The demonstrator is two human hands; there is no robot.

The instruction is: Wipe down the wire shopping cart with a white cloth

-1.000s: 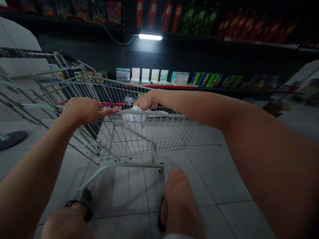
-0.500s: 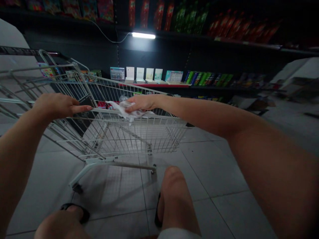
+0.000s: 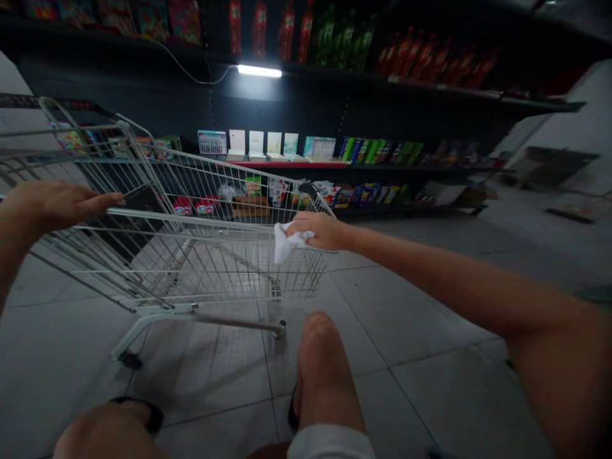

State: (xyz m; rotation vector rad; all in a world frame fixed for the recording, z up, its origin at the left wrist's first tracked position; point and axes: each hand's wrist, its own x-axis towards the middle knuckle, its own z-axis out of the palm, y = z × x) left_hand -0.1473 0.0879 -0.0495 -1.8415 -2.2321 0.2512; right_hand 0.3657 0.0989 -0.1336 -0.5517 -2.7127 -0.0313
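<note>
Right hand [image 3: 321,231] closed on a white cloth [image 3: 288,243] at the shopping cart's [image 3: 191,220] near rail; left hand [image 3: 57,205] lay open just above that rail, holding nothing.

Cloth: white cloth [image 3: 289,243], crumpled, held under right hand [image 3: 325,231], hanging over rail.
Cart: pale wire shopping cart [image 3: 191,268], upright on tile.

The left hand [image 3: 48,207], right hand [image 3: 325,231] and arms [image 3: 454,287] are bare. The person wears white shorts [image 3: 329,443] and black sandals [image 3: 141,408].
</note>
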